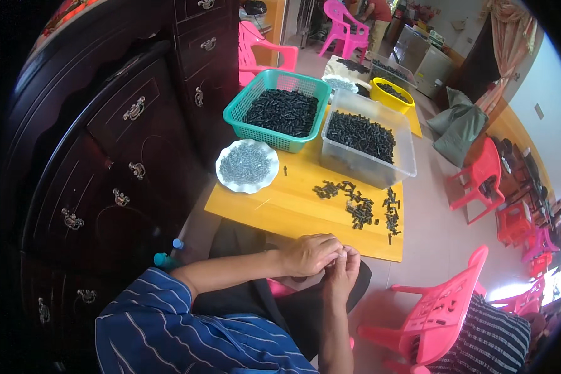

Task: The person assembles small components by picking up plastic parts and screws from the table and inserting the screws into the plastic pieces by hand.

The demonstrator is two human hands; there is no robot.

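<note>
At the near edge of the yellow table (293,217), left hand (311,254) and right hand (344,271) meet, fingers curled closed, anything gripped hidden; this close fingerwork seemingly calls for steadiness.

Table (293,212): smooth wood-look, satin sheen. Basket (263,134): perforated plastic. Bin (355,169): smooth translucent plastic. Black pieces (359,215): plastic-looking, some sheen. Slim pins (245,165): shiny, metal-looking. Cabinet (106,234): glossy wood, metallic handles (134,109). Shirt (162,327): matt cloth. Pink chair (439,315): plastic.

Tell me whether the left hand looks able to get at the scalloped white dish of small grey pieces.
Probably yes: the scalloped white dish is uncovered, and nothing tall stands between it and the left hand across the yellow table. That hand meets the right hand.
</note>
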